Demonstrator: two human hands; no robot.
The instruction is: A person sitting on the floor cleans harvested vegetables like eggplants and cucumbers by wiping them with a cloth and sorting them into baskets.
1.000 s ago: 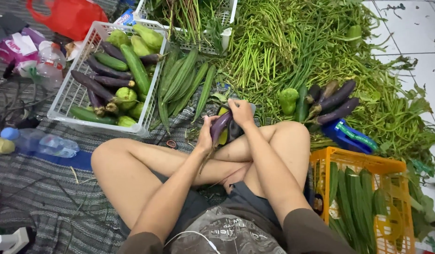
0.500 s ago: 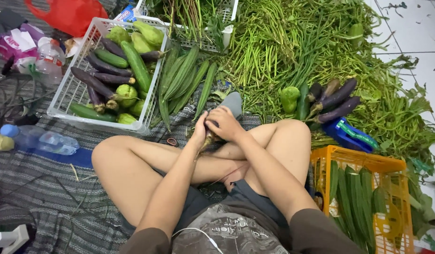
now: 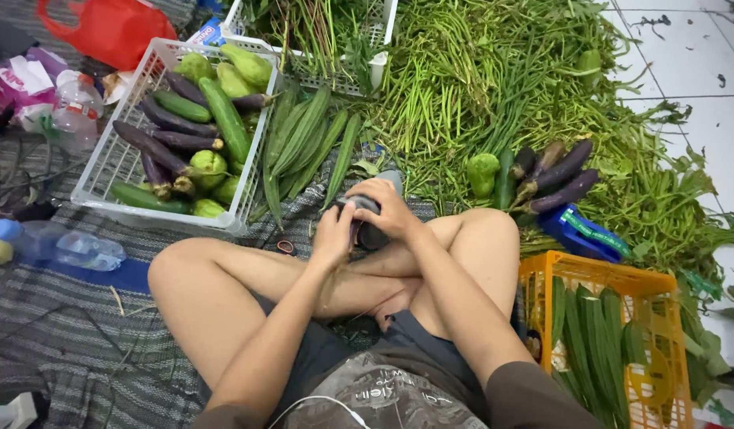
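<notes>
left hand (image 3: 333, 232): fingers curled onto left end of dark object (image 3: 370, 226), gripping it
right hand (image 3: 389, 208): fingers wrapped over top of same object, gripping
object: dark, rounded, held between both hands just above crossed shins; kind unclear, mostly hidden by fingers
white crate (image 3: 105, 171): well left of left fingers; holds aubergines (image 3: 148, 145), cucumbers (image 3: 222, 117), pale green gourds (image 3: 244, 63)
ridged gourds (image 3: 303, 137): loose on mat, just above-left of fingers, beside crate
bean pile (image 3: 462, 71): above fingers, spread wide, reaching tiled floor
loose aubergines (image 3: 562, 179): right of right fingers, next to small green gourd (image 3: 483, 172)
blue pack (image 3: 581, 233): right of fingers, below loose aubergines
orange crate (image 3: 661, 318): lower right, well apart from fingers; long green leaves inside
water bottle (image 3: 61, 246): far left of left fingers, lying on striped mat (image 3: 49, 334)
red bag (image 3: 105, 28): top left, far from both hands
</notes>
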